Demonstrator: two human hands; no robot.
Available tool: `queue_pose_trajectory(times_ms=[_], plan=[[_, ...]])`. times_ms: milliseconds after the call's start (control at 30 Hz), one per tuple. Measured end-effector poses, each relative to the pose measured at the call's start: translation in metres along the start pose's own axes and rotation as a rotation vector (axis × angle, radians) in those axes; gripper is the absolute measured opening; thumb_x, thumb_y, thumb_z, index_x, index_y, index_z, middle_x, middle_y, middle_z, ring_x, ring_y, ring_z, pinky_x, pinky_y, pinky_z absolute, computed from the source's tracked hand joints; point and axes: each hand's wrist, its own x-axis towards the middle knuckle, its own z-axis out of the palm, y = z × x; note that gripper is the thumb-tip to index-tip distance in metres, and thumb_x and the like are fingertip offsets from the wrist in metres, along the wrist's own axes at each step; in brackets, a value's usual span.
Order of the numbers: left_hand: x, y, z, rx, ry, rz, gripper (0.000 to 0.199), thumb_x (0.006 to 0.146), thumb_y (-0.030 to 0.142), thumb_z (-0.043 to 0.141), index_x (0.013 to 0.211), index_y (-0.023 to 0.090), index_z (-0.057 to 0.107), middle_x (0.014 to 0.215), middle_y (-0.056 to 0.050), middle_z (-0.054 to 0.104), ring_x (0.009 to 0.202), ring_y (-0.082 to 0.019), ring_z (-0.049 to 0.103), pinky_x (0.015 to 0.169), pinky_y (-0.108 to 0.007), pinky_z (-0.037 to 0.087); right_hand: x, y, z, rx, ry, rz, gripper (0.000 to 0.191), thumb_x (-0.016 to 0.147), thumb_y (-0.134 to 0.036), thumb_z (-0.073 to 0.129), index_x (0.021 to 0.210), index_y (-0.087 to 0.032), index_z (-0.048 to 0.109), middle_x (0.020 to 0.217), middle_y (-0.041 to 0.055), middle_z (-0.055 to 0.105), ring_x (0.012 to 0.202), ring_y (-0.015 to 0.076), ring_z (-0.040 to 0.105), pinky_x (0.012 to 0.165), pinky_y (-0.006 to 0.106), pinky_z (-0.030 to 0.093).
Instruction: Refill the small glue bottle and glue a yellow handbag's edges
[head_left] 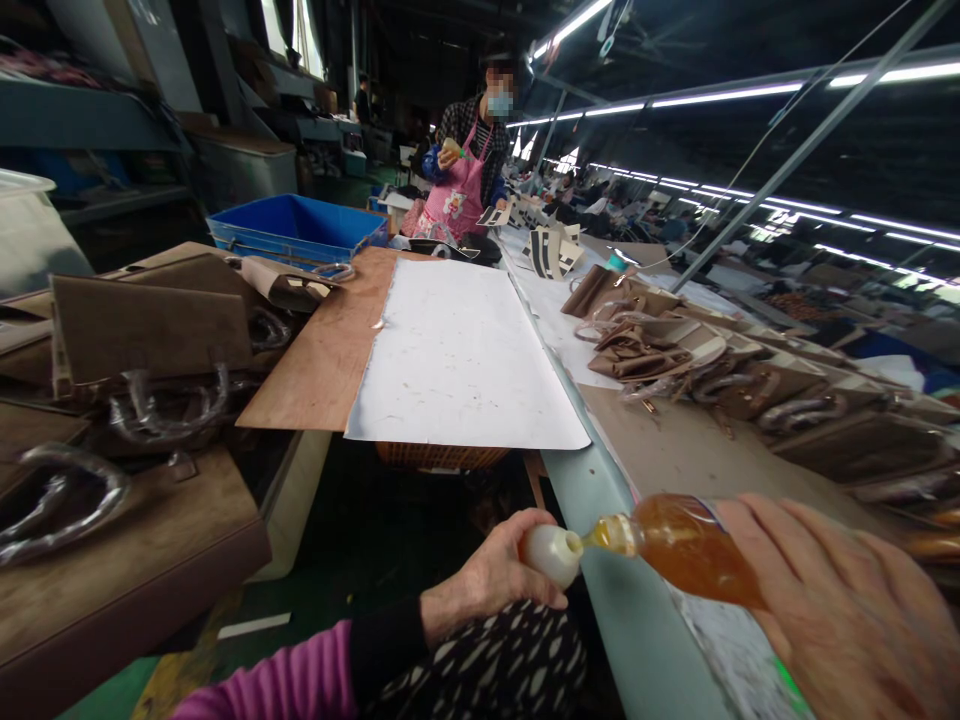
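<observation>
My left hand (495, 570) is closed around a small white squeeze bottle (553, 556), its open neck turned to the right. In my right hand (847, 590) is a clear plastic bottle (690, 548) of amber liquid, tipped almost level. Its mouth is close to the opening of the white bottle, and yellowish liquid stretches between the two. Both hands are low in the view, above my lap and the table's near edge. The palm side of my right hand is hidden.
White paper (465, 350) lies on a wooden board (315, 365) ahead. Brown handbags (150, 320) with wrapped handles pile up at left, and more brown bags (660, 340) line the right table. A blue bin (300, 225) stands beyond; behind it a co-worker in a pink apron (457, 195) holds a small bottle.
</observation>
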Motion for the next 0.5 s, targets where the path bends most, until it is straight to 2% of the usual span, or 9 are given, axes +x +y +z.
queue_pose_trajectory(times_ms=[100,233,367,500], plan=[[0.002,-0.004,0.0,-0.002,0.001,-0.005,0.082,0.04,0.009,0.089,0.114,0.017,0.055,0.086,-0.001,0.063,0.076,-0.015,0.057,0.065,-0.025,0.047,-0.005,0.007,0.007,-0.015,-0.003,-0.059,0.082,0.084,-0.022,0.04,0.159,-0.027,0.005,0.119,0.0155,0.066,0.106,0.0397,0.062,0.086,0.057,0.046],[0.003,-0.004,0.002,-0.003,0.024,-0.026,0.085,0.037,0.008,0.088,0.115,0.017,0.055,0.087,-0.001,0.063,0.076,-0.015,0.056,0.064,-0.025,0.046,-0.009,0.015,0.014,-0.048,0.038,-0.122,0.083,0.085,-0.018,0.04,0.16,-0.023,0.004,0.118,0.016,0.067,0.105,0.0396,0.062,0.085,0.056,0.047],[0.003,-0.003,0.002,0.006,0.027,-0.033,0.087,0.036,0.008,0.088,0.115,0.018,0.054,0.086,-0.001,0.062,0.076,-0.015,0.057,0.064,-0.025,0.046,-0.008,0.015,0.01,-0.056,0.024,-0.13,0.083,0.086,-0.019,0.038,0.16,-0.022,0.0,0.116,0.0158,0.068,0.103,0.039,0.064,0.083,0.055,0.048],[0.003,-0.003,0.0,0.028,-0.008,0.0,0.082,0.038,0.012,0.09,0.113,0.017,0.056,0.086,-0.001,0.062,0.076,-0.015,0.056,0.065,-0.025,0.046,-0.005,0.011,0.004,-0.042,0.012,-0.124,0.084,0.086,-0.02,0.039,0.16,-0.025,-0.002,0.117,0.0143,0.068,0.104,0.0381,0.064,0.083,0.054,0.048]])
